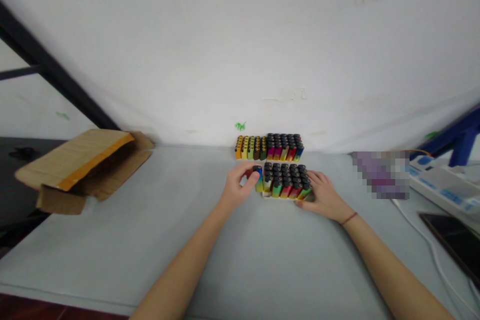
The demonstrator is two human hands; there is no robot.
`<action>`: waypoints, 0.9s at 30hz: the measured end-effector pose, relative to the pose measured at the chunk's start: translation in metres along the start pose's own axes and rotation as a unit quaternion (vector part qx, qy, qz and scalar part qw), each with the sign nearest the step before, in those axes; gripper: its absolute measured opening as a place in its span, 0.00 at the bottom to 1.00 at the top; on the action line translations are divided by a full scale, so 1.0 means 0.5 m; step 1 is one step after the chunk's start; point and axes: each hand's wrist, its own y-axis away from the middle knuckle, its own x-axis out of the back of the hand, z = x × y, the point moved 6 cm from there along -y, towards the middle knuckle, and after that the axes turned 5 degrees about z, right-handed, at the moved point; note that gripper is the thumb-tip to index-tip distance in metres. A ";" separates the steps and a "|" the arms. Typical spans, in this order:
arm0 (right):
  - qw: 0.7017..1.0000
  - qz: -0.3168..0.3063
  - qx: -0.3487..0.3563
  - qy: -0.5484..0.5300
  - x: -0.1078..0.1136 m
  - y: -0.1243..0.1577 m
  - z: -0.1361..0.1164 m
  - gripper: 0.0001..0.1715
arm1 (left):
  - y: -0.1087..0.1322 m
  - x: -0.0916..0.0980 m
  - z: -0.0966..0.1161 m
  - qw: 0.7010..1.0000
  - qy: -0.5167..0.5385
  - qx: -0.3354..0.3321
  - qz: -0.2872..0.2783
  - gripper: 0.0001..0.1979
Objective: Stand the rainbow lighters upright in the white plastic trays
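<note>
A block of upright multicolored lighters [287, 180] with black tops stands on the grey table, in a pale tray whose front edge shows. My left hand [240, 184] pinches a blue and yellow lighter [258, 180] upright at the block's left side. Around the block's right end wraps my right hand [323, 196], its thumb at the front corner and its fingers along the side. Behind, near the wall, are a group of yellow, green and brown lighters [250, 147] and a second black-topped group [285, 146], side by side.
On the left lies an open cardboard box [86, 165]. To the right are a blurred purple item [380, 175], a white power strip [446, 190], a white cable [423, 235] and a dark phone [452, 240]. A white wall [210, 60] rises behind the table [150, 245].
</note>
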 end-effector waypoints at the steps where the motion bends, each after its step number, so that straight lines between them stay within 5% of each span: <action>1: 1.000 0.000 0.000 0.001 0.000 0.000 0.000 0.39 | -0.001 -0.001 -0.003 1.000 -0.004 0.004 -0.011 0.17; 11: 1.000 0.000 -0.001 -0.001 -0.002 0.000 0.002 0.40 | -0.003 -0.015 -0.013 0.993 -0.016 0.004 -0.116 0.11; 17: 1.000 -0.013 -0.010 0.001 -0.006 0.000 0.005 0.43 | -0.001 -0.016 -0.016 0.991 -0.038 -0.031 -0.121 0.10; 27: 1.000 -0.005 -0.002 -0.003 -0.005 0.000 0.005 0.40 | 0.004 -0.019 0.022 0.966 -0.138 -0.157 -0.155 0.04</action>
